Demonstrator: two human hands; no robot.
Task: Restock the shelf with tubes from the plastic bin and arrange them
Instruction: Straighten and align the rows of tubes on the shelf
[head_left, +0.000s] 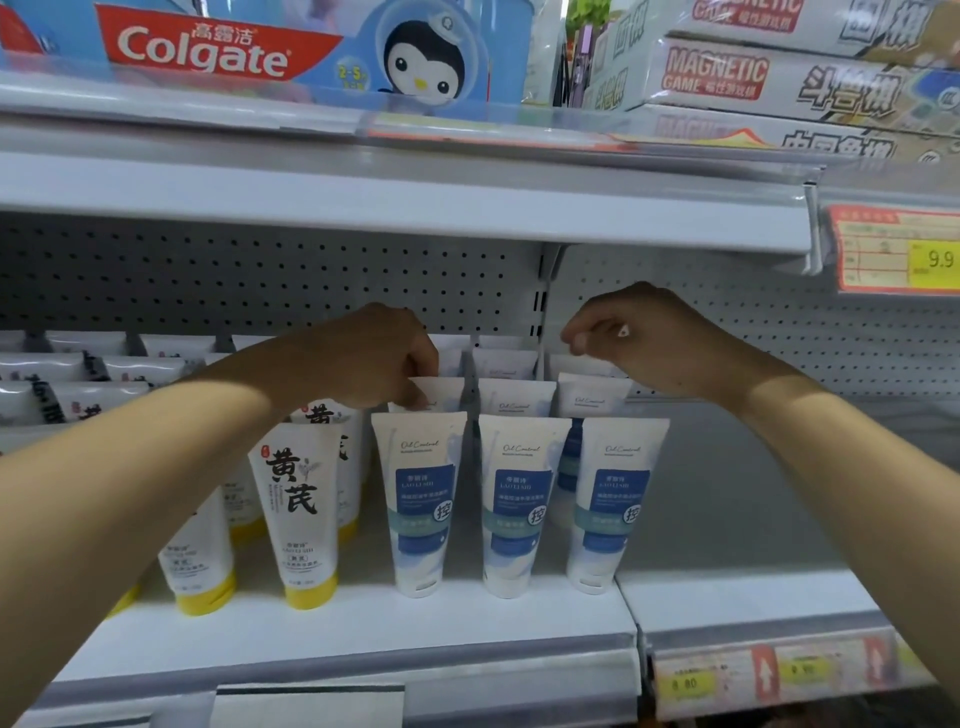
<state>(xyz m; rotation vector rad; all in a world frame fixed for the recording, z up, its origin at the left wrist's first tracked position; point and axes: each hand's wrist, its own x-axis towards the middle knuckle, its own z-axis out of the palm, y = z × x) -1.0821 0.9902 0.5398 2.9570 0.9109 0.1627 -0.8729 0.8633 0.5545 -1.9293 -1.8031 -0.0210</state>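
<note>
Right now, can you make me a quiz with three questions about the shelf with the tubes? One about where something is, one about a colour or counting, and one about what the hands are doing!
1. Where is the Colgate box?
A. On the shelf above the tubes
B. Beside the yellow-capped tubes
C. Lying in front of the blue tubes

2. How many blue-label tubes stand in the front row?
A. One
B. Three
C. Six

3. What is the left hand doing?
A. Hanging loose at the side
B. Lying flat on the shelf
C. Gripping the top of a tube in the second row

Answers: 1 A, the box sits on the upper shelf. 2 B, three stand side by side at the shelf front. 3 C, its fingers curl down onto that tube's top edge, while the right hand hovers curled over the next column.
</note>
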